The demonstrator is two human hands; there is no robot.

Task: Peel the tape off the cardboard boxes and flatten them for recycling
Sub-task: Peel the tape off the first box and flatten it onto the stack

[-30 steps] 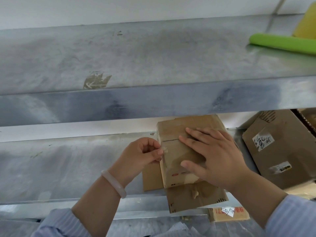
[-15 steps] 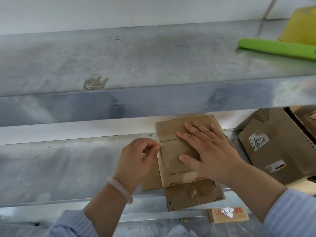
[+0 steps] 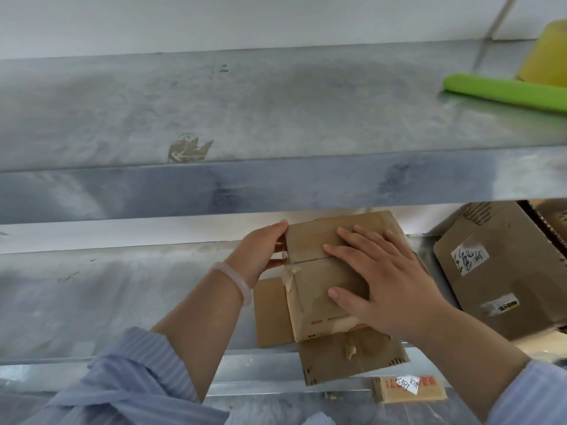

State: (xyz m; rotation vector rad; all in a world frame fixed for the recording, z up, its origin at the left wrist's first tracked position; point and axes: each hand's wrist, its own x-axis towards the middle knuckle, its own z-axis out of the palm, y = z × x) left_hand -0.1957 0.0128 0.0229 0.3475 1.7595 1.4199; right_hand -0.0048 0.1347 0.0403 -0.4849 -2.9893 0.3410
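Note:
A small brown cardboard box (image 3: pixel 310 240) stands on a metal shelf (image 3: pixel 122 302), on top of flattened cardboard pieces (image 3: pixel 346 360). My right hand (image 3: pixel 383 280) lies flat on the box top, fingers straight and spread, pressing it down across the flap seam. My left hand (image 3: pixel 260 250) holds the box's left side: the forefinger reaches the far left corner and the thumb touches the side near the seam. Crumpled clear tape (image 3: pixel 290 273) sticks up at the seam's left end, between thumb and forefinger.
An upper metal shelf (image 3: pixel 276 185) overhangs close above the box. On it at the right lie a green roll (image 3: pixel 506 92) and a yellow object (image 3: pixel 546 53). A larger labelled box (image 3: pixel 497 277) sits to the right. A small labelled card piece (image 3: pixel 408 389) lies below.
My left hand stopped pinching the tape at the seam's end and moved farther back along the box's left side, now spread over it. My right hand stayed pressed on top.

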